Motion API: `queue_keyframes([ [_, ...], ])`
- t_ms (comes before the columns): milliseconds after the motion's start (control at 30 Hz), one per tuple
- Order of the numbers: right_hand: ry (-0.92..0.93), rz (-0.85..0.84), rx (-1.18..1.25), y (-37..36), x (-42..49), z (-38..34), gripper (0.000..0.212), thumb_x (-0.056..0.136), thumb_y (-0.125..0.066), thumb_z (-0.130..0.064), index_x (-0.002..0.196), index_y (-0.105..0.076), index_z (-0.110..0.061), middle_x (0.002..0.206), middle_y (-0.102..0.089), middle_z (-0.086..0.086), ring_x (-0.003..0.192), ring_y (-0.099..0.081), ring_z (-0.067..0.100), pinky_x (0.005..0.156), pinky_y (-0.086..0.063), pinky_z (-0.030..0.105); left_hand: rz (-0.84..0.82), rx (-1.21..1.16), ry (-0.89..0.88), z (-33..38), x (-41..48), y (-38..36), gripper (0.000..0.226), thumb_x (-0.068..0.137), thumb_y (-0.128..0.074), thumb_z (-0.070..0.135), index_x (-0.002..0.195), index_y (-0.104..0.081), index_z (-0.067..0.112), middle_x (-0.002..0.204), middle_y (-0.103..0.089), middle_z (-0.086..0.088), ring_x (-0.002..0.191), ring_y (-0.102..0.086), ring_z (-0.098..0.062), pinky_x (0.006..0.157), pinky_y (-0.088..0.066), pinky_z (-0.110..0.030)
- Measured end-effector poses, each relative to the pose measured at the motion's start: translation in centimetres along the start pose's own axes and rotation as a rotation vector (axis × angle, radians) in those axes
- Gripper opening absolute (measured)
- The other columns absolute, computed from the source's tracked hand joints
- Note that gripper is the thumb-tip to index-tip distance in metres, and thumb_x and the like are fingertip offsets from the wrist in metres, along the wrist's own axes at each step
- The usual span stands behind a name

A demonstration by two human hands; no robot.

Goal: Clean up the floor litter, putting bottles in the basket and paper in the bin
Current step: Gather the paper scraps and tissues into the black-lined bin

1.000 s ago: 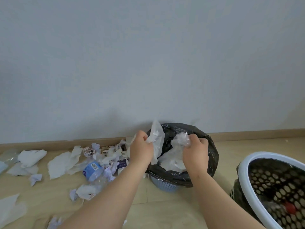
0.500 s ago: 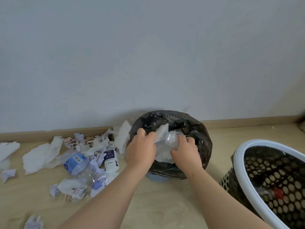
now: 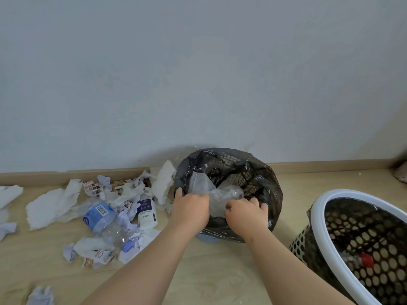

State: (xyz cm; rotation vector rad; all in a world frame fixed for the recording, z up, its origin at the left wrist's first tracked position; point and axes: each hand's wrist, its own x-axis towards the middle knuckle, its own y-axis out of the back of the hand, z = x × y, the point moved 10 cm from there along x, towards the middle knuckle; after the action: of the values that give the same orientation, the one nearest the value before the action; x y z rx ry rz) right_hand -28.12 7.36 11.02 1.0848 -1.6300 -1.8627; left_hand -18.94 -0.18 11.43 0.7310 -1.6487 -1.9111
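While both my hands are at the near rim of the bin [image 3: 271, 183], I have the wad of paper [image 3: 218, 195] bunched between them. My left hand [image 3: 190, 209] has its fingers curled into the wad's left side. My right hand [image 3: 244, 213] grips it from the right, knuckles up, and the two hands are close together. The wad is over the bin's mouth and partly inside the black liner [image 3: 259, 225], with one pale flap standing up on the left side of the mouth.

To do this well, I judge I should press the wad down toward the middle of the bin and let go only once it is below the rim. The stuff looks thin and springy, so it may puff back up, and that raised flap could hang over the edge unless I tuck it in. The liner looks loose and crinkled over the mesh wall. I should push on the paper alone, so that I do not drag the liner down with it.

Plenty remains on the floor to my left. A clear bottle with a blue label [image 3: 98, 216] and a small white bottle [image 3: 146, 209] lie among torn paper scraps [image 3: 50, 205] near the wall. The basket [image 3: 321, 208] stands to my right.
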Motion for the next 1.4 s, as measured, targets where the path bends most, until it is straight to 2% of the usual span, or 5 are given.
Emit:
queue_keyframes([
  [267,0.03,0.256,0.168,2.6,-0.1,-0.2,0.037,0.093,-0.04,-0.029,0.13,-0.045,-0.025,0.136,-0.044,0.0,0.124,-0.038,0.025,0.103,-0.029,0.038,0.224,-0.332,0.237,-3.5,-0.5,2.0,0.037,0.09,-0.051,0.022,0.127,-0.047,0.024,0.138,-0.032,-0.003,0.126,-0.032,-0.027,0.102,-0.035,-0.038],
  [467,0.09,-0.12,0.145,-1.7,0.0,-1.8,0.04,0.098,-0.027,-0.042,0.132,-0.045,-0.03,0.135,-0.051,0.005,0.125,-0.037,0.029,0.101,-0.027,0.044,0.054,-0.807,0.446,-5.4,-1.2,-1.4,0.045,0.091,-0.049,0.009,0.135,-0.04,0.016,0.135,-0.032,-0.011,0.093,-0.039,-0.018,0.081,-0.04,-0.028],
  [700,0.066,-0.123,0.22,-1.9,0.4,-2.9,0.029,0.095,-0.03,-0.038,0.092,-0.053,-0.021,0.105,-0.062,0.006,0.108,-0.049,0.029,0.094,-0.033,0.042,0.053,-0.75,0.418,-7.8,-1.2,-1.3,0.042,0.091,-0.047,0.009,0.131,-0.045,0.019,0.124,-0.045,-0.01,0.089,-0.048,-0.02,0.071,-0.037,-0.028],
  [1233,0.01,-0.014,0.341,-2.9,1.2,-6.3,0.02,0.092,-0.038,-0.029,0.091,-0.055,-0.017,0.093,-0.058,0.004,0.1,-0.052,0.028,0.089,-0.041,0.038,0.092,-0.773,0.353,-10.0,-1.7,0.4,0.04,0.094,-0.049,0.02,0.133,-0.044,0.021,0.135,-0.045,-0.003,0.112,-0.05,-0.018,0.082,-0.035,-0.024],
  [1400,-0.062,0.011,0.394,-3.0,1.2,-6.6,0.019,0.09,-0.04,-0.026,0.093,-0.056,-0.017,0.098,-0.059,0.006,0.103,-0.052,0.03,0.09,-0.042,0.04,0.087,-0.865,0.341,-10.8,-1.7,0.7,0.038,0.094,-0.049,0.017,0.131,-0.045,0.02,0.131,-0.048,-0.003,0.106,-0.052,-0.019,0.085,-0.048,-0.034],
])
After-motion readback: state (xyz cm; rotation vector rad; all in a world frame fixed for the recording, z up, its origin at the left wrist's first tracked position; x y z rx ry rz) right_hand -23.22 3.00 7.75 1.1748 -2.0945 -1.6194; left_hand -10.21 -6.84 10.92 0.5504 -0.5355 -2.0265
